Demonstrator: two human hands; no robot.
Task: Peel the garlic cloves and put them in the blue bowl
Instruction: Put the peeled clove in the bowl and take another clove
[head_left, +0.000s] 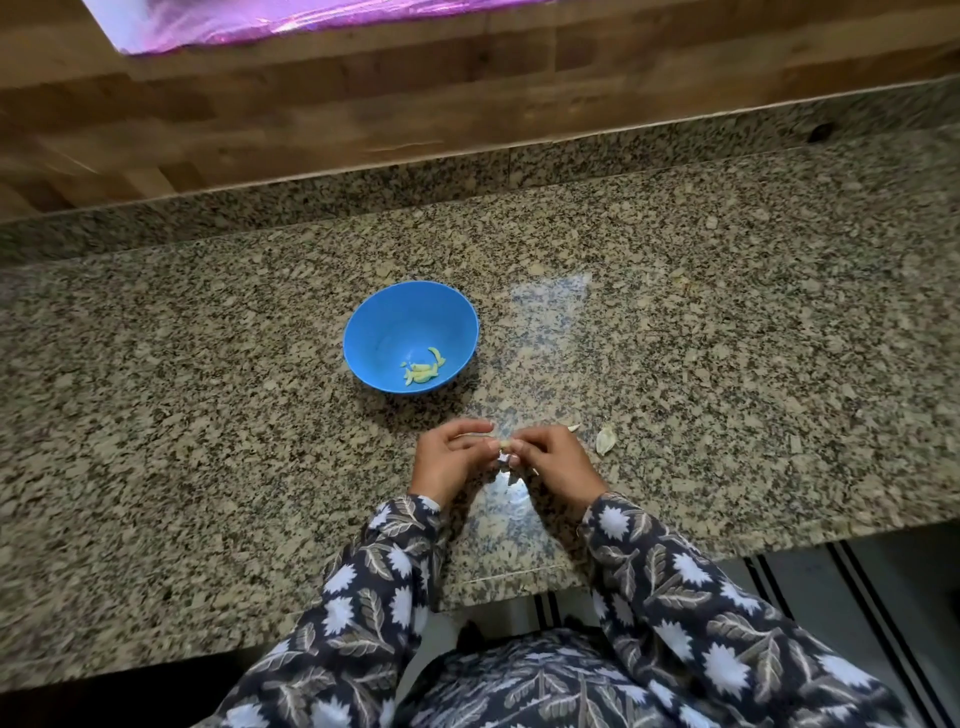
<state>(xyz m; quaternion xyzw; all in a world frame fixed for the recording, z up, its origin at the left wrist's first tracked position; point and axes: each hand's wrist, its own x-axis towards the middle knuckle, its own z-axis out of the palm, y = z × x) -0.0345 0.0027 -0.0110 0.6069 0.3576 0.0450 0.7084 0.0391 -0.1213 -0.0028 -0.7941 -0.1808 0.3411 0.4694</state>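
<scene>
A blue bowl (384, 332) stands on the granite counter with several pale yellow peeled garlic cloves (423, 370) lying in its bottom. Nearer to me, my left hand (451, 457) and my right hand (551, 462) meet fingertip to fingertip and pinch one small garlic clove (503, 445) between them. A bit of white skin hangs from the clove below the fingers. Both hands hover just over the counter, below and right of the bowl.
Loose garlic pieces lie right of my right hand: a small one (573, 427) and a larger papery one (605, 439). The granite counter (208, 415) ends at a front edge by my body. A wooden wall (311, 104) runs along the back.
</scene>
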